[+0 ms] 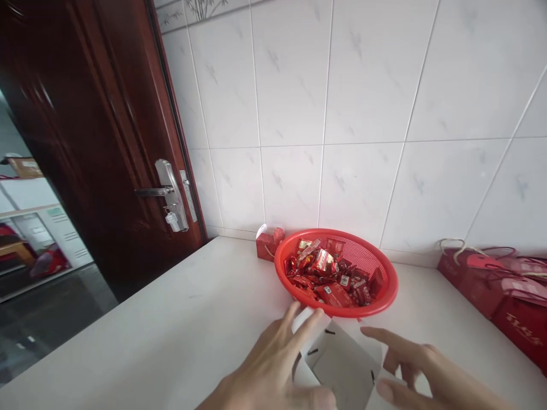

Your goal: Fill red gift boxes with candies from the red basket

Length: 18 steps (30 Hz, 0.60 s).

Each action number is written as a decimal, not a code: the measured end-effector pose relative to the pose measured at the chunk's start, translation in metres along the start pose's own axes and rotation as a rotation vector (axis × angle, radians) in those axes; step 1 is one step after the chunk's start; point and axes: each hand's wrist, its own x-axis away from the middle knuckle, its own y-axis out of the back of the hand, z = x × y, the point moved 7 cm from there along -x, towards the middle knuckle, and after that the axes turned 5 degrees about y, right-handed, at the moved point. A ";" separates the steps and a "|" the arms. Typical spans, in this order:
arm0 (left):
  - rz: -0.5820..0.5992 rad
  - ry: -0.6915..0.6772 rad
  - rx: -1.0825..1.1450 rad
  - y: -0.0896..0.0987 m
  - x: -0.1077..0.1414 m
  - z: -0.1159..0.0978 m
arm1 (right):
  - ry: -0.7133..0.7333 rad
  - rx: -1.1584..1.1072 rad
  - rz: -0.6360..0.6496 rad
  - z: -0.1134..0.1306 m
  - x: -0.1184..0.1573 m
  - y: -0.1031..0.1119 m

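Note:
An open paper gift box (pixel 342 370) stands at the bottom of the view, its pale inside bare and small dark slits in its walls. Around its left side my left hand (pixel 273 359) grips, index finger along a raised white flap and thumb at the near edge. My right hand (pixel 421 364) holds the right side, with the thumb on a flap and the index finger stretched towards the far corner. Just beyond the box sits a round red plastic basket (pixel 387 296) filled with red-wrapped candies (pixel 327 273).
A small red box (pixel 265 246) stands left of the basket by the tiled wall (pixel 363 102). Several red gift bags (pixel 496 290) with cord handles line the right side of the white table (pixel 179 330). To the left is a dark brown door (pixel 115 114) with a metal handle.

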 end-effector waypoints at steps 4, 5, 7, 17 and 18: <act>-0.127 0.023 -0.045 0.018 0.007 -0.001 | 0.029 0.045 -0.060 0.019 -0.014 0.025; -0.179 0.012 -0.034 0.026 0.008 -0.004 | 0.037 0.038 -0.047 0.023 -0.019 0.031; -0.296 -0.022 0.018 0.043 0.005 -0.010 | 0.067 -0.029 -0.080 0.029 -0.031 0.045; -0.267 -0.087 0.027 0.096 -0.097 -0.009 | -0.029 -0.418 -0.397 -0.015 -0.108 0.053; -0.165 -0.066 -0.055 0.092 -0.109 -0.006 | -0.045 -0.430 -0.402 -0.020 -0.115 0.049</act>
